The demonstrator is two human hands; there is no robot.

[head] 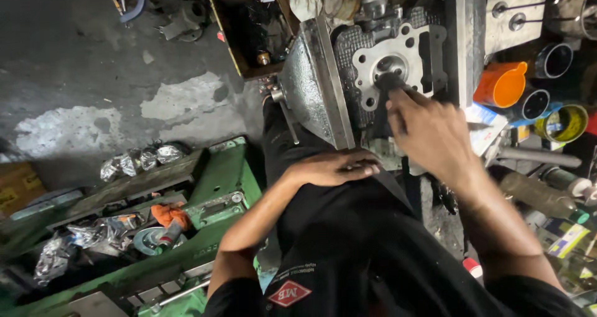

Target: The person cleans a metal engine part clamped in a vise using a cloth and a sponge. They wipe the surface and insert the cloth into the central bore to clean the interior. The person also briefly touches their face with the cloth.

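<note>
We are working on a grey cylinder head (pixel 398 59) clamped against a steel plate (pixel 323 83). Our right hand (pixel 429 133) is pressing bunched fingertips (pixel 393 93) into the head's round bore, closed on something too small to tell. Our left hand (pixel 336 167) is resting flat below the head, holding nothing. Right of the head an orange cup (pixel 500 83) is standing; left of it a green machine (pixel 217 192) is sitting.

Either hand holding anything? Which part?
Neither grips anything. Right hand fingers press into the cylinder head round chamber; left hand rests at its lower edge.
</note>
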